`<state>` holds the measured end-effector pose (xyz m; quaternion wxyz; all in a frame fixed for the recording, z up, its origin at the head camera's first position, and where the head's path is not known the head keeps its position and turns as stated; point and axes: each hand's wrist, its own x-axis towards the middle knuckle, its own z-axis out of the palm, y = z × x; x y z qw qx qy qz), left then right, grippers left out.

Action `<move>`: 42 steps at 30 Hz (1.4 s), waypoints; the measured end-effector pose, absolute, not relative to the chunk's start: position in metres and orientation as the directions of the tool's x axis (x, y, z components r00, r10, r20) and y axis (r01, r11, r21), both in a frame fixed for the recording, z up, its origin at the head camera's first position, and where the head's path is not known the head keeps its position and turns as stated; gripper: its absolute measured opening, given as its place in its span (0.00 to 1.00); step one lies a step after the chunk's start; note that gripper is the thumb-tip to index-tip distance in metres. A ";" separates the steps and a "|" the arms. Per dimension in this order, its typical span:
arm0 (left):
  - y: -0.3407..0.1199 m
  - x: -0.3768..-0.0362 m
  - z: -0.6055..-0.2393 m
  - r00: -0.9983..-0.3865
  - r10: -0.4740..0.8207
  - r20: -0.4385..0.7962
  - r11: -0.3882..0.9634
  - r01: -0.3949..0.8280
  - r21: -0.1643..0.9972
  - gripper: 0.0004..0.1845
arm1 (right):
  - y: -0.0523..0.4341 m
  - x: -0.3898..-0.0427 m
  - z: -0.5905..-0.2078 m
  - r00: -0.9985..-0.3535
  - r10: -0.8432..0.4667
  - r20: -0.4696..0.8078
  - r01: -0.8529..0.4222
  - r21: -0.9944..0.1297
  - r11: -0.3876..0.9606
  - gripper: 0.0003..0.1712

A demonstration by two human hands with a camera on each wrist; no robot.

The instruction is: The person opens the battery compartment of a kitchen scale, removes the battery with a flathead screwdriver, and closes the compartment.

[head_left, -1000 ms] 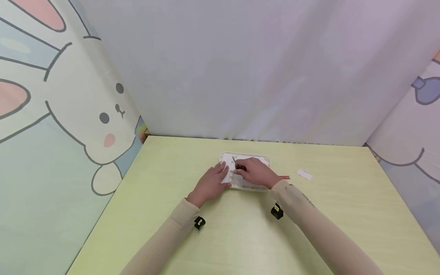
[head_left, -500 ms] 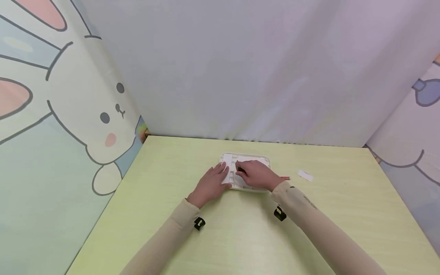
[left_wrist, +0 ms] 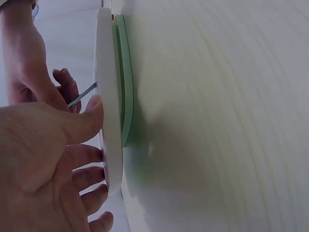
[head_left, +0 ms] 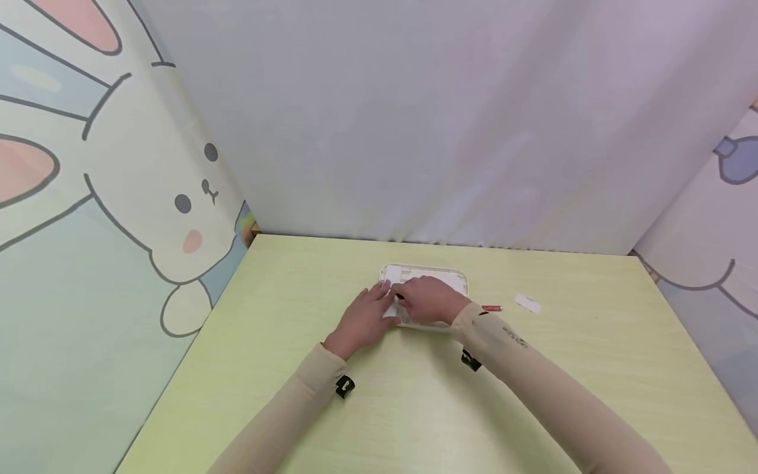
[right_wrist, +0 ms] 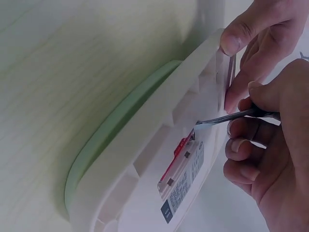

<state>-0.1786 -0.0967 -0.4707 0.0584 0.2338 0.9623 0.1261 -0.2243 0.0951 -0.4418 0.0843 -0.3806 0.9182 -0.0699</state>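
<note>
White plastic device [head_left: 435, 280] at frame centre, on tabletop [head_left: 414, 408]: left hand [head_left: 361, 319] pinches edge; right hand [head_left: 428, 299] grips thin metal tool [right_wrist: 227, 117]. Keep tip square, casing braced.

1. Printed label [right_wrist: 181, 191] inside the white case [right_wrist: 145, 159]: several lines of small type, too blurred to read.
2. Faint lettering on the right sleeve [head_left: 514, 337]: illegible.
3. Nothing else legible.
</note>
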 end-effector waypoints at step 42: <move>-0.087 -0.177 -0.463 -0.898 0.436 -0.057 0.890 0.420 0.176 0.36 | 0.102 -0.235 -0.434 -0.673 -0.734 -0.091 -0.698 -0.252 0.671 0.18</move>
